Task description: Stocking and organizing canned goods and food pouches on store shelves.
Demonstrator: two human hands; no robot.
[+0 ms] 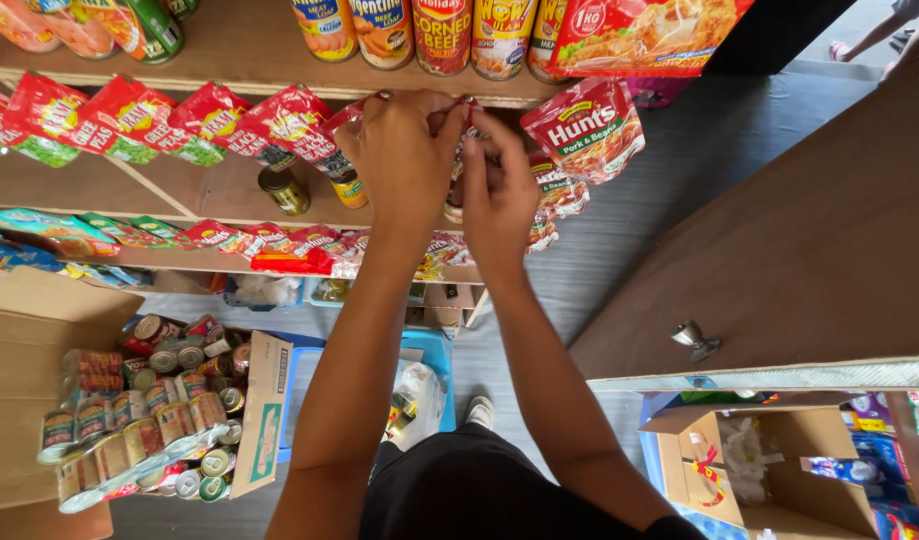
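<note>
While both hands work at the front edge of the wooden shelf [230, 55], the left hand [405, 155] and the right hand [500, 195] pinch the top of a red pouch [458, 175], which hangs mostly hidden behind the fingers [420, 105]. Both sets of fingers are closed on its upper seam, thumbs and fingertips close together; how tight the pinch is cannot be told. Just beyond the right fingers hangs another red pouch of beans [585, 130], and off past the left fingers runs a row of red and green pouches [130, 120] along the same edge. Above the fingertips stand tins [442, 35] on the shelf.

Judging by its neighbours, the pouch looks soft and floppy, with a smooth, glossy skin that may slip, and a filling heavy enough to sag. The flat sealed strip at the top seems the stiffest place to hold, and there the fingers sit.
</note>
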